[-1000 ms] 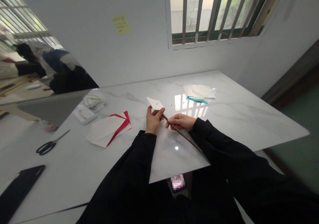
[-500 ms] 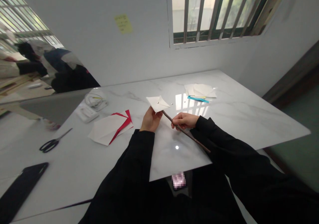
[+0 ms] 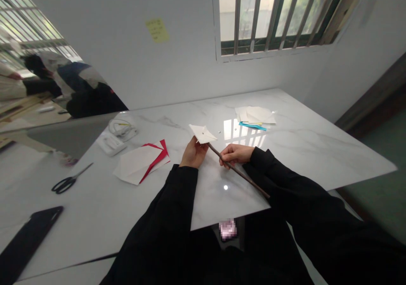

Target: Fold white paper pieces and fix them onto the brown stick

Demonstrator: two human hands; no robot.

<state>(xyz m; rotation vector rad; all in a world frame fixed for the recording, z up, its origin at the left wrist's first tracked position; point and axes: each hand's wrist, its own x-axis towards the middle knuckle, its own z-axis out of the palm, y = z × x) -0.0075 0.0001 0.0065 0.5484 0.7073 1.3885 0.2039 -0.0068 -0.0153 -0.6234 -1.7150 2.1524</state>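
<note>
A white folded-paper pinwheel (image 3: 202, 133) with a small round pin head at its middle sits at the upper end of a thin brown stick (image 3: 245, 176). My left hand (image 3: 192, 153) is closed on the pinwheel from below, its fingertips partly hidden by the paper. My right hand (image 3: 235, 154) grips the stick a little below the pinwheel, with the fingers wrapped round it. From there the stick slants down to the right, toward my right sleeve. Two small shiny pins (image 3: 219, 132) lie on the table just beyond my hands.
White and red paper pieces (image 3: 139, 163) lie to the left, near scissors (image 3: 70, 181), a white box with a cable (image 3: 111, 143) and a black flat object (image 3: 30, 238). More white, yellow and blue paper (image 3: 256, 116) rests toward the back of the marble-patterned table (image 3: 330, 149).
Both hands have shifted slightly right with the pinwheel and stick. The pinwheel is tilted a little differently. Both grips stay closed.
</note>
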